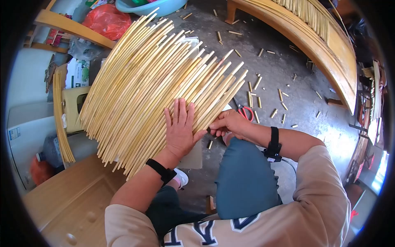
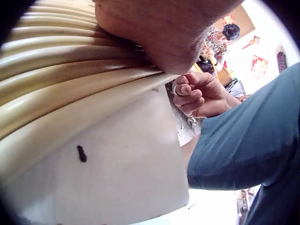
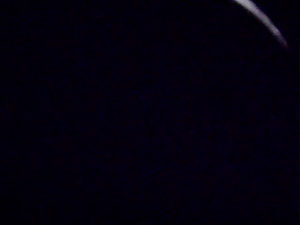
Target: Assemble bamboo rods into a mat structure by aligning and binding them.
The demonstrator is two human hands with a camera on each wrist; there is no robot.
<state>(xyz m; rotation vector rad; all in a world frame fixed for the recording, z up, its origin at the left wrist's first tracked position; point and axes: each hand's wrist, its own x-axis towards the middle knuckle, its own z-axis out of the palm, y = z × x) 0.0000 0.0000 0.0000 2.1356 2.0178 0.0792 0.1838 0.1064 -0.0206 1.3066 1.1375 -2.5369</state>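
A broad row of pale yellow cane rods [image 1: 135,90], laid side by side, fills the middle of the head view. My left hand [image 1: 180,127] rests palm down on the rods near their right side, fingers straight and slightly spread. At the outermost rod's edge is my right hand [image 1: 228,123], its fingers curled and thumb tip close to the rod. In the left wrist view the right hand [image 2: 199,93] wears a ring, and I cannot tell whether it pinches anything. Beneath the rods shows a pale board [image 2: 117,159] with a black mark. The right wrist view is nearly all dark.
Red-handled pliers [image 1: 245,112] lie on the dark floor [image 1: 296,144] beside my right hand, among several short cane offcuts [image 1: 250,99]. A curved wooden frame [image 1: 304,49] stands at the upper right. A blue basin [image 1: 152,7] and red plastic bag [image 1: 108,20] are at the back.
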